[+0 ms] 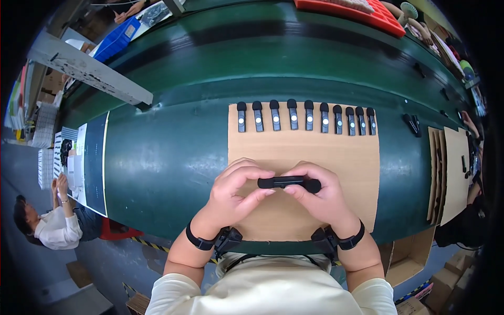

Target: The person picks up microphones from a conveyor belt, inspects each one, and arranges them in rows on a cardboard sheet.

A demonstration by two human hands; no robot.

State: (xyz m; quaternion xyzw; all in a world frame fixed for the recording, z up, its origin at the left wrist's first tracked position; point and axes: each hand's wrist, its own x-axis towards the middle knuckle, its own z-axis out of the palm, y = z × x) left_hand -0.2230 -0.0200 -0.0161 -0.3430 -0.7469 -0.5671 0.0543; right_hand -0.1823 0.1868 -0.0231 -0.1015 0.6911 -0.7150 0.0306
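Between my two hands is a small black clip-on microphone (pixel 283 181), lying sideways above the cardboard sheet (pixel 304 152). My left hand (pixel 228 191) pinches its left end between thumb and fingers. My right hand (pixel 326 190) grips the other end, where a round black foam tip shows by the fingers. Beyond my hands, a row of several similar black microphones (pixel 293 115) lies along the cardboard's far edge. Their foam tips point away from me, and each has a pale round spot on its body. The underside of the held microphone is hidden.
The cardboard rests on a green work table (pixel 163 168). A grey post (pixel 94 71) stands at the left, near a blue bin (pixel 116 41). A red tray (pixel 357 13) is at the far side. Stacked cardboard sheets (pixel 454 178) stand at the right. Another person (pixel 55 226) sits at the left.
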